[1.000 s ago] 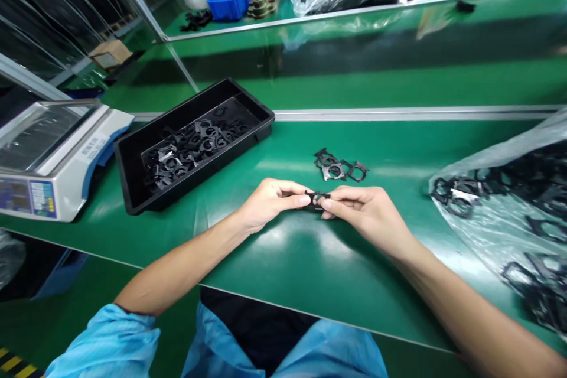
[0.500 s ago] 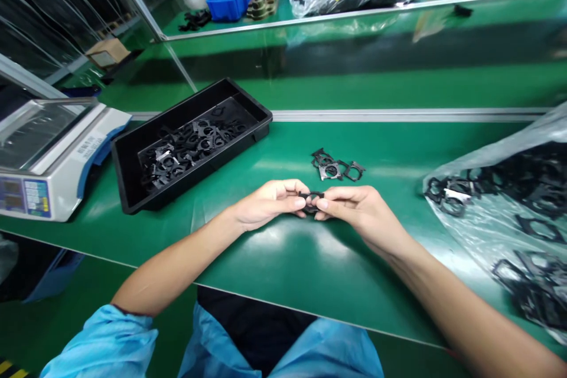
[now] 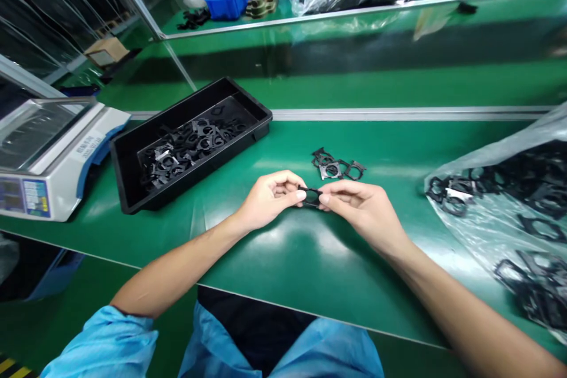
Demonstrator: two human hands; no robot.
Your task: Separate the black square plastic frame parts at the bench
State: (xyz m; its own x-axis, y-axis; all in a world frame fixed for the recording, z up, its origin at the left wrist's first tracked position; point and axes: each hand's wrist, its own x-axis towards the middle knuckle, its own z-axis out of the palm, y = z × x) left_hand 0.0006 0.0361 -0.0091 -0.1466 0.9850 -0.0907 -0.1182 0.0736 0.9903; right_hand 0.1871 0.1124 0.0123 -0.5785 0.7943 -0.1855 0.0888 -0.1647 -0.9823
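Centrally, the left hand (image 3: 270, 201) and right hand (image 3: 363, 209) close in a pinching grip on one small black open frame (image 3: 311, 189), held between their fingertips (image 3: 301, 195) just above the green bench (image 3: 301, 271). Just beyond the hands lies a small cluster of similar frames (image 3: 336, 168). Toward the left, a black tray (image 3: 201, 176) contains a heap of frames (image 3: 186, 150), and a digital scale (image 3: 57, 189) stands beside it. Toward the right, a clear plastic bag (image 3: 487, 230) lies on the bench, holding more black frames (image 3: 531, 289).
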